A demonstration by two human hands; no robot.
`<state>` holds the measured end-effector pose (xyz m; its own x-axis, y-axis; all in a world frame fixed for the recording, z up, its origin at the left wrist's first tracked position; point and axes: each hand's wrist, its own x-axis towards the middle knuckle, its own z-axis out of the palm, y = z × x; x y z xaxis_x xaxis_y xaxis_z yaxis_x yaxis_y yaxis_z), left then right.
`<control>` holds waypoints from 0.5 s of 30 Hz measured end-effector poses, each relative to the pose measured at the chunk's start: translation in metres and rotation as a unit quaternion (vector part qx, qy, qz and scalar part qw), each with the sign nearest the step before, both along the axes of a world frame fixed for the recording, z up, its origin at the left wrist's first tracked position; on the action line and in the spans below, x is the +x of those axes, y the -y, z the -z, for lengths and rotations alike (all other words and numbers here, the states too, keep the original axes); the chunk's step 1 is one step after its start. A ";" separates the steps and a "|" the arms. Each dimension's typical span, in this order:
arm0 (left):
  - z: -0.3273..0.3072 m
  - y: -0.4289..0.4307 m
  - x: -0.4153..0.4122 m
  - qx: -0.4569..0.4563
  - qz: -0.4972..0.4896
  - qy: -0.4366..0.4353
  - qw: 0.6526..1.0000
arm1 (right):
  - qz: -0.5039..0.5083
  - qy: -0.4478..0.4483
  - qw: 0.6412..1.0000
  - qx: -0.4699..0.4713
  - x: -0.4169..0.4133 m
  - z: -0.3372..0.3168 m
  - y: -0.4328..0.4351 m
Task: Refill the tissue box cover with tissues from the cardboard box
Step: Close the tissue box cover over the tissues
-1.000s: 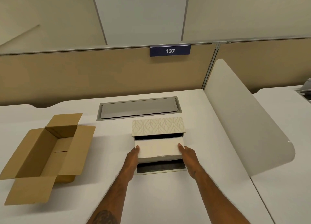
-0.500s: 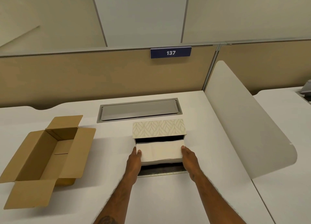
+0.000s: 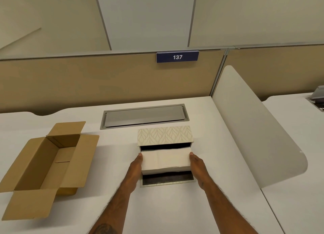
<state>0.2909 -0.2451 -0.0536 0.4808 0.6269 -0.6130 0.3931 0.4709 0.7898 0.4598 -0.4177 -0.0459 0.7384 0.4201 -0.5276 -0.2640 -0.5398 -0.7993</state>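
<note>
Your left hand (image 3: 135,169) and right hand (image 3: 197,165): clasp soft white tissues (image 3: 165,161) | cover (image 3: 164,135): leaf-patterned, rectangular | box (image 3: 43,165): brown cardboard, flaps open.

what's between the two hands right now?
Head view: the stack of tissues, pinched at its ends by the left hand and right hand, partway into the open tissue box cover.
</note>
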 end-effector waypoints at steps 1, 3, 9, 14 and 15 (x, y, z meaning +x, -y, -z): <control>-0.002 -0.004 -0.001 0.003 0.001 0.001 1.000 | 0.004 -0.007 1.000 0.007 0.002 -0.003 0.001; -0.007 -0.014 -0.001 0.020 -0.015 -0.001 1.000 | 0.014 -0.005 1.000 0.015 0.008 -0.009 0.002; -0.037 -0.049 0.018 0.128 -0.015 0.002 0.992 | 0.048 0.134 0.990 0.020 0.039 -0.044 -0.011; -0.052 -0.065 0.044 0.196 0.096 -0.058 0.974 | -0.064 0.181 0.981 -0.013 0.063 -0.069 -0.037; -0.053 -0.066 0.047 0.206 0.117 -0.063 0.969 | -0.094 0.178 0.979 -0.029 0.066 -0.069 -0.041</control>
